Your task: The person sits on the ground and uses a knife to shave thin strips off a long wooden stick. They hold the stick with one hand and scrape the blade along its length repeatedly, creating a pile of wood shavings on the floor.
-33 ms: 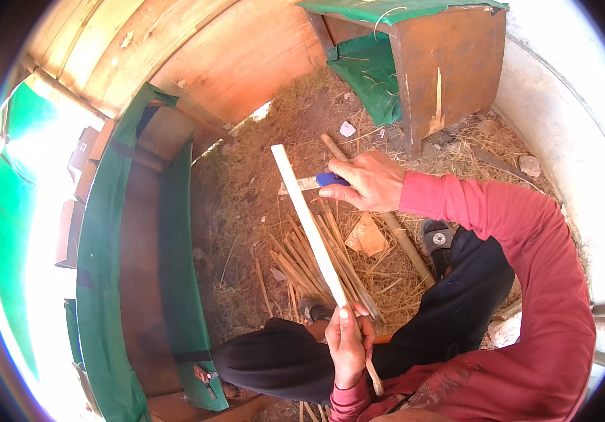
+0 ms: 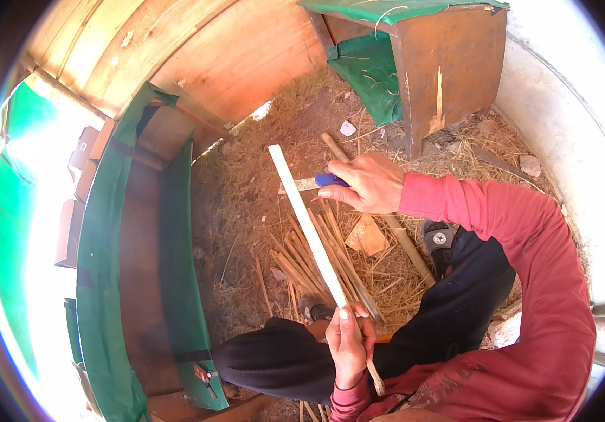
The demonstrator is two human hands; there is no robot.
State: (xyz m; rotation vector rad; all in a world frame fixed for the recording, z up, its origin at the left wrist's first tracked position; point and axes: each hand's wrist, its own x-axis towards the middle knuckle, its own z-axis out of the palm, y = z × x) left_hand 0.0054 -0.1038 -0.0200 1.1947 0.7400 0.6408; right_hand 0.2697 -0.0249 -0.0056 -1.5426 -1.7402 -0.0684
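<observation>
A long pale strip of split wood or bamboo (image 2: 309, 231) slants from my lap up and away to the left. My left hand (image 2: 348, 346) is closed around it near its lower end, and the short tail sticks out below the fist. In my right hand (image 2: 374, 184) is a knife (image 2: 330, 181) with a blue handle, its fingers wrapped round it. The blade points left and meets the strip in view near its upper part; whether they touch I cannot tell. On the ground beneath lies a loose bundle of thin strips (image 2: 290, 266).
A round pole (image 2: 411, 250) lies on the straw-strewn ground beside a flat wood piece (image 2: 367, 235). A brown wooden box (image 2: 450, 70) with green cloth stands at the far right. Along the left runs a green-covered bench (image 2: 109, 281) holding cardboard boxes (image 2: 70, 232).
The strip's far end has shifted very slightly to the left. Both hands keep their holds and have barely moved.
</observation>
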